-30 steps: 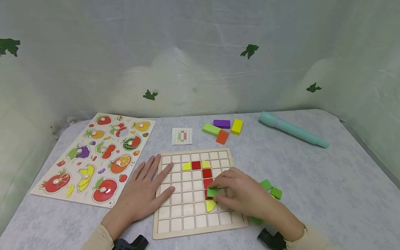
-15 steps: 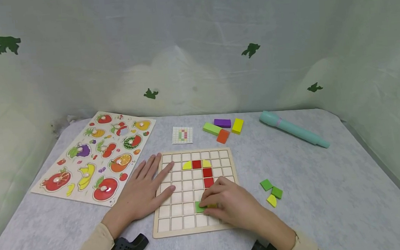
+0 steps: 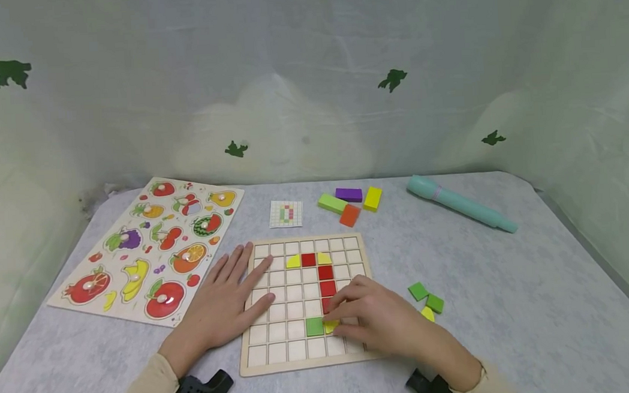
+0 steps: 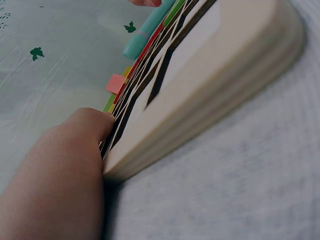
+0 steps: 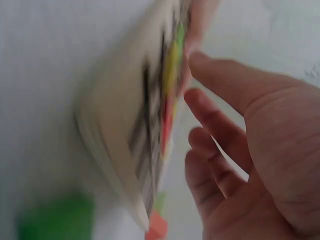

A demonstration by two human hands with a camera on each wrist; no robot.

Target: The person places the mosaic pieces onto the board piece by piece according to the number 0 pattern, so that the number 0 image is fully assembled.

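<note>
My left hand (image 3: 218, 307) rests flat with spread fingers on the left edge of a wooden grid board (image 3: 309, 367). Over the board's lower right, my right hand (image 3: 383, 315) hovers with bent, parted fingers and holds nothing; the thumb and fingers stand apart in the right wrist view. Just left of its fingertips lies a green square tile (image 3: 314, 327) in a cell, beside a partly covered yellow rounded tile (image 3: 331, 327). Above these runs a column of red square tiles (image 3: 326, 272), the lowest partly hidden. A red tile (image 3: 308, 259) sits between two yellow rounded tiles (image 3: 293, 261) in an upper row.
Loose green tiles (image 3: 419, 291) and a yellow tile (image 3: 428, 314) lie right of the board. Behind it are a small pattern card (image 3: 286, 214) and several coloured blocks (image 3: 349, 195). A fruit puzzle board (image 3: 150, 248) lies left, a teal tube-shaped object (image 3: 461, 204) back right.
My right hand has brought the green square tile down left into a cell beside the lower yellow tile and let go of it. It has drawn back slightly rightward. My left hand stays put.
</note>
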